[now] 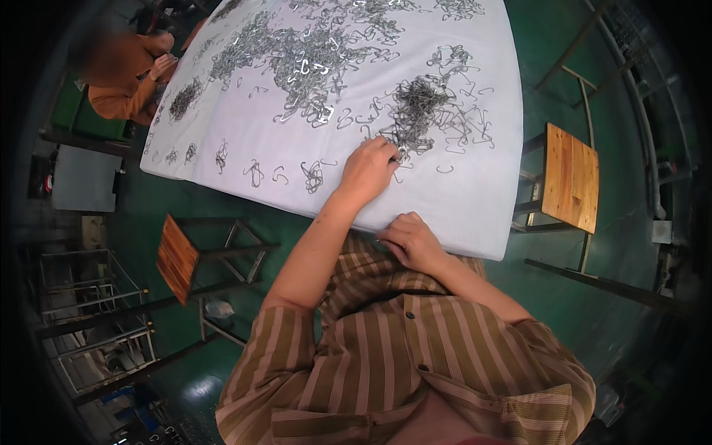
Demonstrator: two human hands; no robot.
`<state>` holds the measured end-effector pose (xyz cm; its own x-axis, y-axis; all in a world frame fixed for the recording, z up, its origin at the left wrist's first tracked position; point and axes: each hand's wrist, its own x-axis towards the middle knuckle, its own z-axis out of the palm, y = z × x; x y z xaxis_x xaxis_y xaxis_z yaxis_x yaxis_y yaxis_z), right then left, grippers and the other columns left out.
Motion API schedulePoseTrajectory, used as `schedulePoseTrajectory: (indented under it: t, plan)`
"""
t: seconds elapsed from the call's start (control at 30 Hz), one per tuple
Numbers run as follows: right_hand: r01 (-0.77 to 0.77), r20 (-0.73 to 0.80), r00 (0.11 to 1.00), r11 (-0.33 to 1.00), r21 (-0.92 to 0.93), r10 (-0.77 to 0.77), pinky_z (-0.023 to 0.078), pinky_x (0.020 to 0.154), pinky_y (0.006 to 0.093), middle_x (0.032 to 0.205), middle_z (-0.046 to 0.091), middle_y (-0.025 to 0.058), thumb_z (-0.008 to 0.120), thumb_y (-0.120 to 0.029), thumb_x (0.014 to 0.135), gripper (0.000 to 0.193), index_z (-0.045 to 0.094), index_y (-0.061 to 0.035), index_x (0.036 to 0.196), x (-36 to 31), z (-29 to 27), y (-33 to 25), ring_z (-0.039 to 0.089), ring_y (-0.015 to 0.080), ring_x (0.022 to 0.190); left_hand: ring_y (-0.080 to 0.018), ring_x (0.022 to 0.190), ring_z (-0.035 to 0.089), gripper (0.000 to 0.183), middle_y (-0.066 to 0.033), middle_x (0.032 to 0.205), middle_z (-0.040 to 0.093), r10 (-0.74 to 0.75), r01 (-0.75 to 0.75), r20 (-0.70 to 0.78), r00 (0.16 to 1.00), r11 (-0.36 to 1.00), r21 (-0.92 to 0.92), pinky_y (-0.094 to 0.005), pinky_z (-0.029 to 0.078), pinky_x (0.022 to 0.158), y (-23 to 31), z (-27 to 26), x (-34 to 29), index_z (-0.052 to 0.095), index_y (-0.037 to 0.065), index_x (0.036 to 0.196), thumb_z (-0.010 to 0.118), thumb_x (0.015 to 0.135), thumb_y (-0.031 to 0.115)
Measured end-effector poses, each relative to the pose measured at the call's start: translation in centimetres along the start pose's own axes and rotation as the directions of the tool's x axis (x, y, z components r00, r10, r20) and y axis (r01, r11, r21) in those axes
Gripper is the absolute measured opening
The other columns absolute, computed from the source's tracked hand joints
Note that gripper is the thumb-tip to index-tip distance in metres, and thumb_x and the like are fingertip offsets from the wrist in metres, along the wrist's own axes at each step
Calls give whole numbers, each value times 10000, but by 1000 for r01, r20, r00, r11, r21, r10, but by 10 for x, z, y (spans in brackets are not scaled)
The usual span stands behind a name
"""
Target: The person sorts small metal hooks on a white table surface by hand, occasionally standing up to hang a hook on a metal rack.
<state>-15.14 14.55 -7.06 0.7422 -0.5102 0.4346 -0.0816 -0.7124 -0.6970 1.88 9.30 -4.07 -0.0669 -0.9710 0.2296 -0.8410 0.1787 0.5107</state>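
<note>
Bent wire hooks lie in a dark tangled pile (419, 104) on the white-covered table (460, 215) before me. My left hand (369, 170) rests at the near edge of this pile. Its fingers are pinched together around a metal hook (403, 154), partly hidden by the fingertips. Closer to my body, my right hand (415, 241) is at the table's front edge with its fingers curled in. What it holds, if anything, is hidden. Left of my left hand sits a small cluster of hooks (314, 176), and a single loose hook (445, 170) lies to the right.
A broad spread of shiny hooks (304, 63) covers the table's far part. Smaller clusters line its near left edge. A person in orange (122, 96) sits at the far left. Wooden-topped stools stand at left (178, 259) and right (571, 178) on the green floor.
</note>
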Motion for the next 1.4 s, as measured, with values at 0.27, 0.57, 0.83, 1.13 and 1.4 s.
schedulePoseTrajectory:
  t: [0.27, 0.57, 0.83, 1.13, 1.4]
  plan:
    - [6, -3, 1000, 1000, 5, -6, 378, 673, 328, 734, 535, 39, 669, -19, 697, 148, 627, -72, 829, 1, 4, -2, 515, 222, 736, -293, 829, 563, 59, -99, 842, 564, 211, -223, -113, 971, 970, -98, -375, 478, 713, 15, 10, 3, 612, 26, 785, 618, 726, 25]
    - [-145, 83, 986, 989, 23, 142, 446, 816, 399, 905, 634, 116, 663, 10, 678, 215, 646, -43, 886, -13, 4, 3, 581, 317, 882, -257, 677, 607, 75, -137, 712, 625, 310, -381, 247, 918, 859, 341, -344, 505, 579, 79, 52, 25, 660, 24, 657, 612, 632, 76]
    - [-36, 40, 999, 999, -10, 36, 421, 733, 354, 807, 604, 71, 660, 3, 691, 176, 643, -48, 859, 2, 0, -2, 560, 256, 790, -337, 715, 637, 86, -210, 717, 619, 51, -66, 89, 995, 984, 168, -439, 514, 598, 35, 25, 10, 650, -22, 679, 576, 645, 5]
    - [-33, 48, 998, 999, -26, 34, 384, 687, 334, 730, 544, 48, 659, -10, 698, 153, 636, -61, 841, 3, -2, -9, 525, 222, 735, -331, 758, 630, 106, -166, 810, 646, -421, 413, -25, 907, 873, 260, -397, 499, 718, -28, -63, -45, 676, 13, 783, 652, 713, 90]
    - [-22, 39, 999, 1000, -9, 22, 386, 674, 349, 720, 541, 70, 659, -2, 697, 157, 631, -53, 843, 4, 3, -6, 526, 245, 721, -298, 830, 574, 79, -129, 840, 589, 18, -8, -128, 992, 997, 77, -369, 492, 723, 7, 2, -19, 626, 3, 767, 622, 745, 78]
